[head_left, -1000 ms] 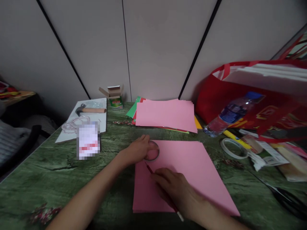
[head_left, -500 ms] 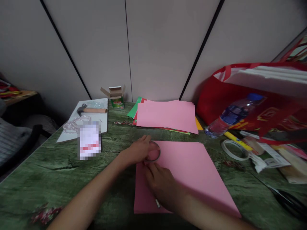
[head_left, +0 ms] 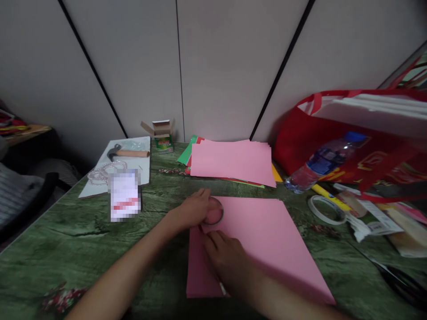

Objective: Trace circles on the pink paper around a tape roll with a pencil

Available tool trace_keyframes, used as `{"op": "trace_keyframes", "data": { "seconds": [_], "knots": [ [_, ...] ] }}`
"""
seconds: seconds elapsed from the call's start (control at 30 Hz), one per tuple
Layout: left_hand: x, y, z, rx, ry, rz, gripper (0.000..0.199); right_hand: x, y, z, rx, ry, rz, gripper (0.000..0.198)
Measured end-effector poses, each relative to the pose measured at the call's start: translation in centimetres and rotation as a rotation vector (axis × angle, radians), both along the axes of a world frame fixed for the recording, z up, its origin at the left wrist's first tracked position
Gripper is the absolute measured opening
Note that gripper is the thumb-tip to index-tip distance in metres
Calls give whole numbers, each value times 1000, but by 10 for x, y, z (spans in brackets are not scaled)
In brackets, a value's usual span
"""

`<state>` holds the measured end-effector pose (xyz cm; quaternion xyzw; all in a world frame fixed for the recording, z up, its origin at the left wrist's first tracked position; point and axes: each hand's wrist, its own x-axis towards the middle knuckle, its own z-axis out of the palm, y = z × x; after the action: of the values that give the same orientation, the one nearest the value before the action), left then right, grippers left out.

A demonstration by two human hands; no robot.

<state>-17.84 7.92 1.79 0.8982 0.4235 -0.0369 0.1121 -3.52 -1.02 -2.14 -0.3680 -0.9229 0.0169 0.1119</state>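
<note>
Near the top left corner of a stack of pink paper [head_left: 267,249], my left hand [head_left: 193,210] is closed on the side of a dark-rimmed ring [head_left: 222,213]. Pink shows through the ring's middle, which lies flat on the top sheet. Just below it, my right hand [head_left: 227,260] grips a thin pen or pencil; its pale back end [head_left: 222,289] sticks out under the palm. The tip points up toward the ring's lower left edge, and the fingers partly hide it.
Behind lies a second pile of pink sheets [head_left: 233,160] over coloured paper. At left are a hammer [head_left: 130,153], a phone-like white object [head_left: 125,195] and an opened green box [head_left: 164,143]. To the right are a bottle [head_left: 323,162], tape roll [head_left: 312,209], scissors [head_left: 400,280] and red bag [head_left: 293,129].
My right hand has shifted slightly down and right with the pen or pencil, whose back end sits lower right. The left hand and ring have stayed put.
</note>
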Motion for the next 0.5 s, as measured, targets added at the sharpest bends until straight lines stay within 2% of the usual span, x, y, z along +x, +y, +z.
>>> {"op": "trace_keyframes", "data": {
  "seconds": [0.07,0.2,0.33,0.43,0.5],
  "knots": [
    [1,-2,2,21,10,1,46,14,-3,1,-62,132,2,23],
    [6,-9,6,41,21,-6,37,43,0,14,-204,627,0,27],
    [16,-18,5,83,48,4,30,61,21,27,-235,987,-219,10],
    [22,-25,0,131,65,-4,28,61,47,28,-337,1175,-356,16],
    [25,-30,-5,181,82,-18,31,53,68,27,-457,1243,-356,23]
  ]
}}
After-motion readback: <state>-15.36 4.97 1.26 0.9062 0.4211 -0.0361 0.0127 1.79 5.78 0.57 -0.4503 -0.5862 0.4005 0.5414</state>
